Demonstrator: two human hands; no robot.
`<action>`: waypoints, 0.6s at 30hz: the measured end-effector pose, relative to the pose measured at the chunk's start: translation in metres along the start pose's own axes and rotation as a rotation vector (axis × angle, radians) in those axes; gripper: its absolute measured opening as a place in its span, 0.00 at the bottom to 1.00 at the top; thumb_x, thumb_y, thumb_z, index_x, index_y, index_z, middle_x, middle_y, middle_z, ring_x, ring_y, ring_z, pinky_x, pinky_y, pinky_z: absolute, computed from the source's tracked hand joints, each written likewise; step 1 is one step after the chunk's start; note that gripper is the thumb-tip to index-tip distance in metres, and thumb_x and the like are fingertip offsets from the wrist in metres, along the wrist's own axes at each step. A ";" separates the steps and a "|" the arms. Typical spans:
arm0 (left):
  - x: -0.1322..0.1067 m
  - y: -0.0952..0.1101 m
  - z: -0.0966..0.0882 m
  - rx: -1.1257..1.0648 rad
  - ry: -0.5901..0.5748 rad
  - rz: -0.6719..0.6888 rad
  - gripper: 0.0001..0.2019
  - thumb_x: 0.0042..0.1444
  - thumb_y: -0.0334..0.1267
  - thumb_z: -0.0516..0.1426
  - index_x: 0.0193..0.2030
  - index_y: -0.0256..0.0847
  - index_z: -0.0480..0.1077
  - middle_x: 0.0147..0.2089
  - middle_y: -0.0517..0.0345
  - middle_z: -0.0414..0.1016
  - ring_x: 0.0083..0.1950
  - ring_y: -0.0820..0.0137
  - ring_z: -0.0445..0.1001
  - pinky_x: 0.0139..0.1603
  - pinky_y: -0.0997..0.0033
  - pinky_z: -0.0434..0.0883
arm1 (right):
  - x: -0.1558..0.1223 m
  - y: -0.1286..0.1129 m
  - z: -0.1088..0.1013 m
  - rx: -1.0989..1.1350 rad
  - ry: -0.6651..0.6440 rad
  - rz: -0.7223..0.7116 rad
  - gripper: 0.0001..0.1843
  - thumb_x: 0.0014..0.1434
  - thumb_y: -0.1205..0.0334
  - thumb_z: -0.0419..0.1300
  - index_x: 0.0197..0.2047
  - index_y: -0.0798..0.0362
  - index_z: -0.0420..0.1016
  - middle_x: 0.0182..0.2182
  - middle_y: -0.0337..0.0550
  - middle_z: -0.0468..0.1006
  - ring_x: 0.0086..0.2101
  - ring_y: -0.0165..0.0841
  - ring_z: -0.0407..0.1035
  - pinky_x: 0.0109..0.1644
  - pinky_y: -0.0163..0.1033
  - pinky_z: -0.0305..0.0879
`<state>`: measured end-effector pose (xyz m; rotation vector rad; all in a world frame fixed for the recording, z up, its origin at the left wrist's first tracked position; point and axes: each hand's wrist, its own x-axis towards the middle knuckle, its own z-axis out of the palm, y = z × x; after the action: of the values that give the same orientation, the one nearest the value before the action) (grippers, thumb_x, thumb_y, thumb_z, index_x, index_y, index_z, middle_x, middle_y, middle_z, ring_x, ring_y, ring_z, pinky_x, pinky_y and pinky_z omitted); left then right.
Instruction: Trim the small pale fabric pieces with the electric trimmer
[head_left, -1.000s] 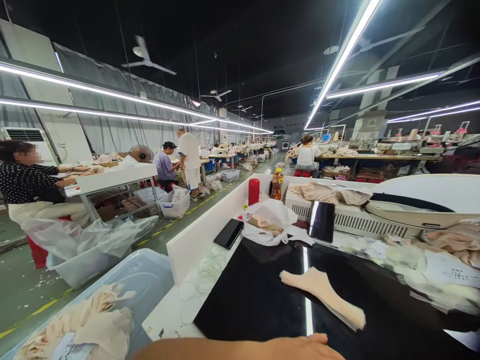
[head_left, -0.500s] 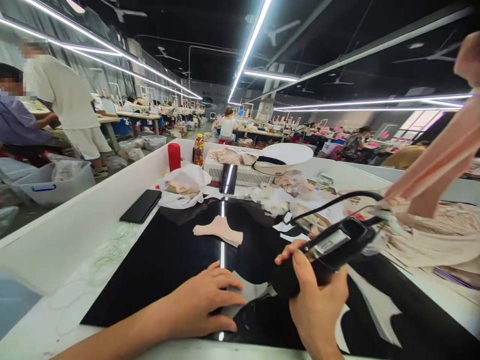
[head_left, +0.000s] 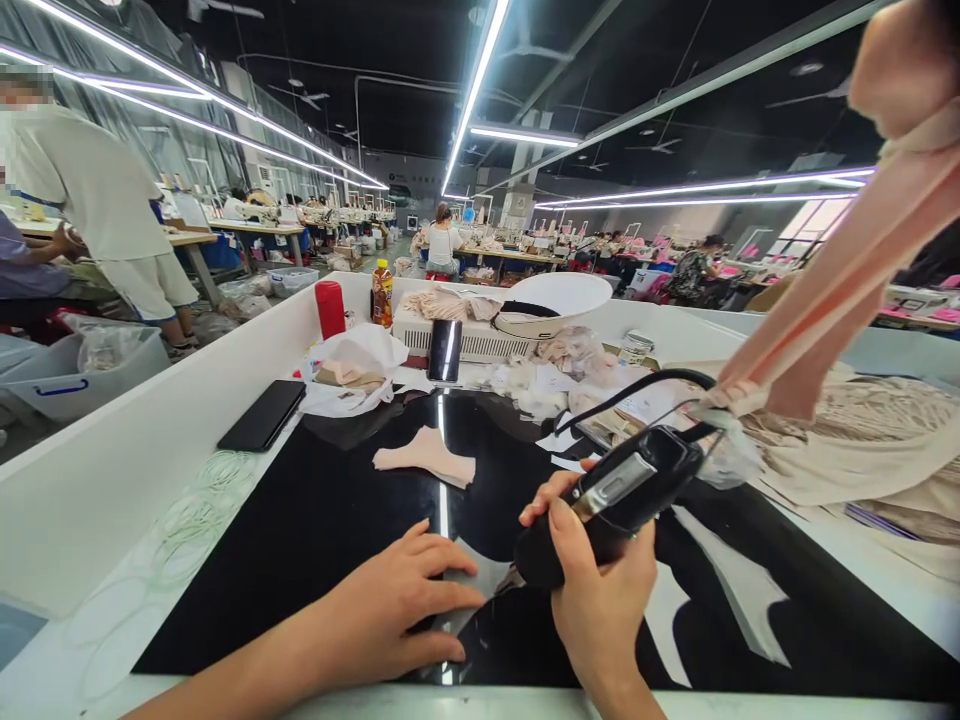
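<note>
Head view: at the near edge of the black mat, the left hand lies palm down with fingers spread, grasping nothing, its fingertips on a pale piece. Just beside it, the right hand is wrapped around a black tool, whose metal tip meets the pale piece or sits right by it; I cannot tell which. To the right of that grip, 2 white pieces lie on the mat. Green loops spread along the left ledge.

Farther in, a beige cutout rests on the mat, apart from the hands. A cord arches up from the tool's rear, near a hanging pink strip; cloth is heaped at right. Beyond the loops lies a dark phone, then a plastic bag. A 2nd phone leans against a vented box. Behind the bag stand a red can and a bottle. In the background, 1 person stands at left and another sits farther off.
</note>
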<state>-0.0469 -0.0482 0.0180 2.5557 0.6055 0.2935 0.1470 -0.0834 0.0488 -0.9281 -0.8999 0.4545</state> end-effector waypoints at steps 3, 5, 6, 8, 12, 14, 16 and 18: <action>0.000 0.000 0.001 -0.020 0.013 0.000 0.25 0.58 0.40 0.69 0.62 0.53 0.73 0.64 0.54 0.72 0.65 0.55 0.70 0.74 0.37 0.51 | -0.001 -0.001 0.001 -0.011 -0.008 -0.005 0.17 0.60 0.58 0.69 0.49 0.47 0.69 0.33 0.35 0.77 0.26 0.31 0.73 0.32 0.40 0.73; 0.000 -0.001 0.001 -0.023 0.010 -0.007 0.25 0.57 0.40 0.69 0.62 0.53 0.73 0.65 0.54 0.72 0.65 0.54 0.70 0.74 0.36 0.51 | 0.000 -0.002 0.001 -0.005 -0.017 0.009 0.17 0.61 0.58 0.68 0.49 0.47 0.69 0.34 0.35 0.77 0.26 0.31 0.73 0.32 0.40 0.73; 0.000 -0.001 0.002 -0.020 0.007 -0.010 0.26 0.57 0.40 0.69 0.62 0.53 0.73 0.65 0.54 0.72 0.66 0.53 0.70 0.74 0.36 0.51 | 0.001 -0.003 0.001 0.003 -0.016 0.016 0.17 0.61 0.58 0.69 0.50 0.46 0.69 0.34 0.35 0.77 0.26 0.31 0.73 0.32 0.40 0.73; 0.000 -0.002 0.002 -0.013 0.008 -0.007 0.26 0.58 0.40 0.69 0.63 0.54 0.72 0.65 0.54 0.72 0.66 0.53 0.70 0.74 0.36 0.51 | 0.004 -0.004 -0.001 0.027 0.005 0.012 0.18 0.60 0.59 0.69 0.50 0.47 0.69 0.33 0.35 0.77 0.27 0.31 0.73 0.33 0.41 0.73; -0.001 -0.002 0.003 -0.030 0.035 0.013 0.24 0.59 0.40 0.68 0.62 0.55 0.73 0.64 0.55 0.72 0.66 0.54 0.70 0.74 0.38 0.50 | 0.009 -0.004 -0.007 0.037 0.052 -0.009 0.18 0.59 0.60 0.70 0.49 0.48 0.69 0.33 0.34 0.77 0.28 0.31 0.73 0.34 0.42 0.73; -0.001 -0.002 0.003 -0.034 0.035 0.010 0.24 0.59 0.40 0.68 0.62 0.54 0.73 0.64 0.55 0.73 0.65 0.54 0.70 0.75 0.38 0.50 | 0.010 -0.003 -0.008 0.031 0.047 0.002 0.17 0.59 0.60 0.70 0.49 0.48 0.69 0.34 0.34 0.77 0.28 0.31 0.73 0.35 0.42 0.72; -0.001 -0.001 0.002 -0.034 0.029 0.006 0.24 0.59 0.39 0.68 0.62 0.54 0.73 0.64 0.55 0.73 0.66 0.54 0.70 0.75 0.38 0.50 | 0.009 -0.003 -0.008 0.025 0.039 -0.002 0.17 0.60 0.60 0.69 0.49 0.47 0.69 0.34 0.34 0.77 0.28 0.31 0.73 0.35 0.41 0.71; -0.001 -0.001 0.002 -0.027 0.013 0.001 0.25 0.59 0.39 0.68 0.62 0.54 0.72 0.64 0.55 0.72 0.66 0.54 0.70 0.74 0.37 0.50 | 0.009 -0.003 -0.007 0.019 0.033 -0.010 0.17 0.60 0.60 0.69 0.49 0.47 0.69 0.33 0.34 0.77 0.28 0.31 0.73 0.35 0.41 0.71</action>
<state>-0.0473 -0.0487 0.0162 2.5306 0.6014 0.3168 0.1579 -0.0826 0.0531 -0.9107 -0.8687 0.4377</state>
